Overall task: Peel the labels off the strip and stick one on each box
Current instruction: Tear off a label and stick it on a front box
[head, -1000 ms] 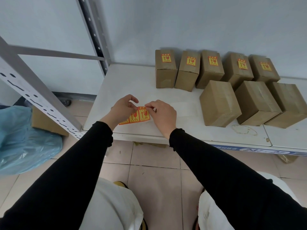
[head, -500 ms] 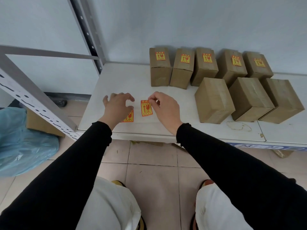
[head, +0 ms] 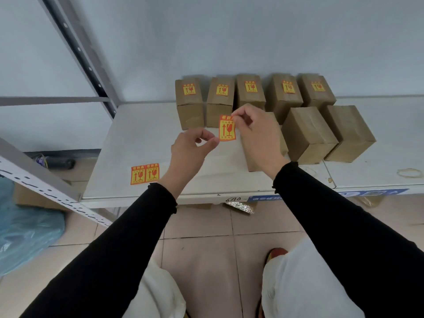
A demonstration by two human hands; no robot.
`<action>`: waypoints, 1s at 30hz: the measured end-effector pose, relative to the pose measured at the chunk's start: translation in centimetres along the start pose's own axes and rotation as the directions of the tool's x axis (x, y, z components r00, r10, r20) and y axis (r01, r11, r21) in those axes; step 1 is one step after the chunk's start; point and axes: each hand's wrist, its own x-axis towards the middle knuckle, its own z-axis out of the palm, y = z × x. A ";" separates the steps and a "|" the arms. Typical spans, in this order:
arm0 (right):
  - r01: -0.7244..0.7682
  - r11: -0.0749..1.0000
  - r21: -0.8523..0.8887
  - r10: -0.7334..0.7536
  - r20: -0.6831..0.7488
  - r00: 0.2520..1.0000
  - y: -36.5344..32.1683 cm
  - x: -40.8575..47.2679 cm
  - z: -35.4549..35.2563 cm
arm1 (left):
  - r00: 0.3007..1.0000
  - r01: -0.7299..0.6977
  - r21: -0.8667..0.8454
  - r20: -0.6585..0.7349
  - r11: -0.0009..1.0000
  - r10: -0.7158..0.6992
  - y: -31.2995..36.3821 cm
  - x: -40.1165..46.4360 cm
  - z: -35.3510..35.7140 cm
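Note:
My right hand [head: 254, 134] pinches the top corner of one orange-and-yellow label [head: 227, 129], held upright in the air above the white shelf [head: 137, 138]. My left hand [head: 190, 150] pinches its lower left edge with thumb and forefinger. The strip [head: 145, 173] with two labels on it lies flat near the shelf's front left corner. Several brown boxes [head: 189, 104] in the back row each carry a label on top. Three front boxes are bare: one [head: 253, 162] partly hidden behind my right hand, then two more [head: 307, 134] [head: 348, 131] to its right.
A grey perforated metal upright [head: 78, 49] rises at the shelf's left back corner, and a slanted rail [head: 39, 182] crosses lower left. A blue plastic bag [head: 25, 235] and a cardboard box [head: 27, 198] sit on the tiled floor. A rubber band [head: 409, 173] lies far right.
The label has come off the strip and my right hand has lifted it toward the boxes. My left hand let go of the strip, which now lies on the shelf, and rose to the label.

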 end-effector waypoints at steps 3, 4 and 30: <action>-0.046 0.999 0.017 0.047 -0.044 0.998 1.1 0.0 -1.5 | 1.000 0.007 -0.060 0.012 0.998 -0.007 1.4 0.3 2.1; -0.059 0.998 0.026 0.060 -0.051 0.997 1.6 0.1 -2.0 | 1.000 0.008 -0.086 0.013 0.996 -0.007 2.0 0.5 2.8; -0.191 0.980 -0.054 0.193 0.056 0.980 11.1 3.1 -3.3 | 0.991 0.114 0.099 0.065 0.989 -0.120 4.7 4.4 13.3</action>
